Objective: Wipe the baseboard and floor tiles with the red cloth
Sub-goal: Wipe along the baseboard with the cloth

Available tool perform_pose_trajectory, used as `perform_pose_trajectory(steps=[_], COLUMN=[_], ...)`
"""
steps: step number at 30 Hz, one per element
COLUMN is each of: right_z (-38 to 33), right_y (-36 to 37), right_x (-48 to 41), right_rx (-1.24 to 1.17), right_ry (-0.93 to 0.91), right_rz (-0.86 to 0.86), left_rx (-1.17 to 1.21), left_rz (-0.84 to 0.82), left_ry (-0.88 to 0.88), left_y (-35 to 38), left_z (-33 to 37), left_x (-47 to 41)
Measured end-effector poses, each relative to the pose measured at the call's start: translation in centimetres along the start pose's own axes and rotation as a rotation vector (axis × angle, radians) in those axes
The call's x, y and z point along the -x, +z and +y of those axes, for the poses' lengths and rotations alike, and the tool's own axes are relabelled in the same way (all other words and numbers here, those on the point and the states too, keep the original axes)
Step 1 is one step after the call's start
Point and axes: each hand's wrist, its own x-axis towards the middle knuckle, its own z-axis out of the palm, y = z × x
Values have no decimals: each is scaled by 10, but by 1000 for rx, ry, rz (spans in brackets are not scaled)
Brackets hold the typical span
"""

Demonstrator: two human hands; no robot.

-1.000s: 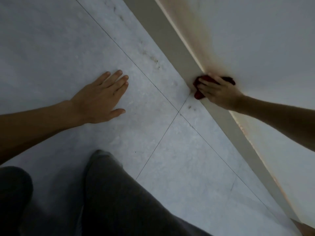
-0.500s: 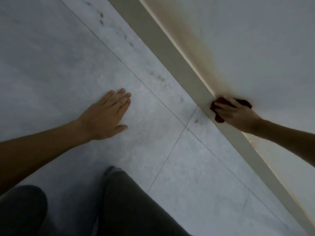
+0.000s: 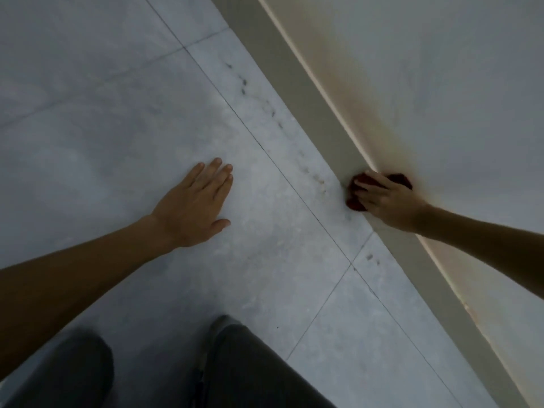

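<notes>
Right hand [image 3: 388, 203] and red cloth [image 3: 354, 198] against baseboard [image 3: 309, 101], floor tiles [image 3: 103, 119] alongside.

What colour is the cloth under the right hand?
Dark red cloth, pressed against the baseboard; seen in the head view.

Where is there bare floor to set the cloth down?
Bare floor tile beyond the left hand, and between it and the baseboard. Crowded only where the right hand presses the red cloth, and at the knees.
</notes>
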Motion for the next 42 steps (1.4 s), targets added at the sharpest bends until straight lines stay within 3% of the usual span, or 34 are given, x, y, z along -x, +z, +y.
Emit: perform_pose_trajectory(steps=[4, 8, 13, 16, 21, 28, 33, 36, 42], right_z=[42, 106, 106, 88, 116, 169, 137, 135, 186], right_y=[-24, -80, -110, -82, -88, -171, -133, -129, -167], right_x=[-2, -102, -177, -146, -116, -230, -214, -181, -275], right_rx=[-5, 25, -13, 7, 71, 47, 65, 88, 215], right_ry=[-15, 54, 76, -15, -137, 17, -8, -82, 25], right_rz=[156, 290, 229, 162, 291, 347, 271, 341, 419], left_rx=[1, -1, 35, 37, -16, -30, 0, 12, 23], left_rz=[6, 34, 21, 38, 47, 51, 66, 70, 77], left_ry=[-37, -95, -197, -209, -223, -378, -409, -421, -518], left_y=[-9, -9, -7, -10, -23, -26, -21, -17, -5], left_z=[-14, -24, -41, -49, -66, -89, -105, -107, -97], left_x=[-6, -12, -2, 11, 30, 51, 42, 25, 15])
